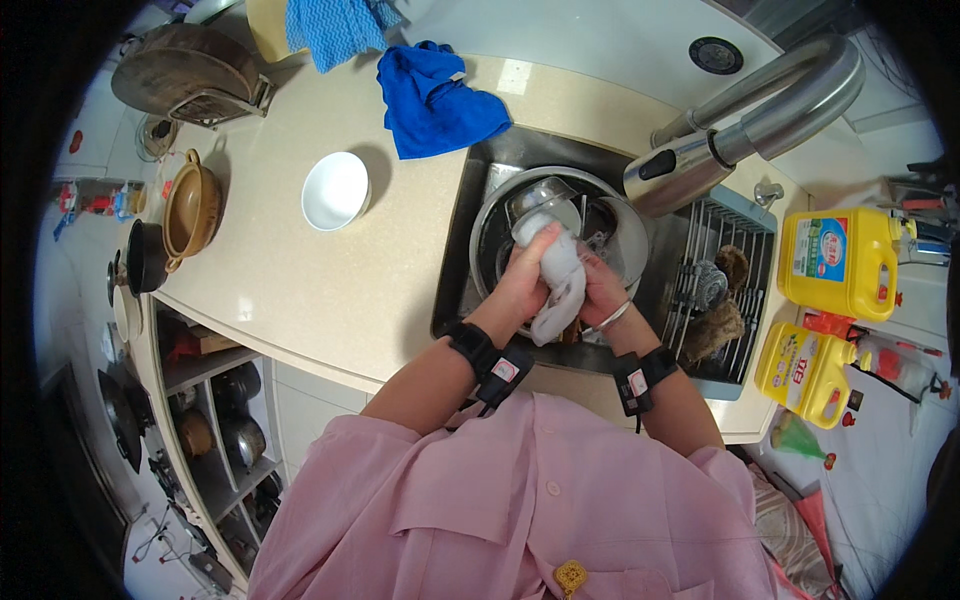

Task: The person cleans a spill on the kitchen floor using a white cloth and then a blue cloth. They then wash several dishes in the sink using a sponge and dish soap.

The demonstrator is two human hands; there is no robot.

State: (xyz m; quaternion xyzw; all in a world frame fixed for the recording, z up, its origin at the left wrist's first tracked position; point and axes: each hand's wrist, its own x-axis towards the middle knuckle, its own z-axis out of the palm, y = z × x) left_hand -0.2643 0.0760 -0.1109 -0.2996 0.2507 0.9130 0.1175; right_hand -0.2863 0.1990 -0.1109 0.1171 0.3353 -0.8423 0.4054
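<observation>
Over a stainless steel sink (459, 247), my left hand (529, 279) grips a bunched white cloth (561, 270) on its left side. My right hand (598, 289) is against the cloth's right side; its fingers are partly hidden, so its hold is unclear. One end of the cloth hangs down between my wrists. Below the hands, a large round metal basin (491, 196) holds a clear container (541, 196) and other dishes, partly covered by my hands. A white bowl (335, 191) stands on the counter left of the sink.
A steel faucet (679, 172) arches over the sink's right. Beside it, a drying rack (757, 285) holds scrubbers. Yellow detergent jugs (832, 262) stand farther right. A blue towel (439, 101) lies behind the sink's left corner. A brown pot (193, 210) stands at the counter's left edge.
</observation>
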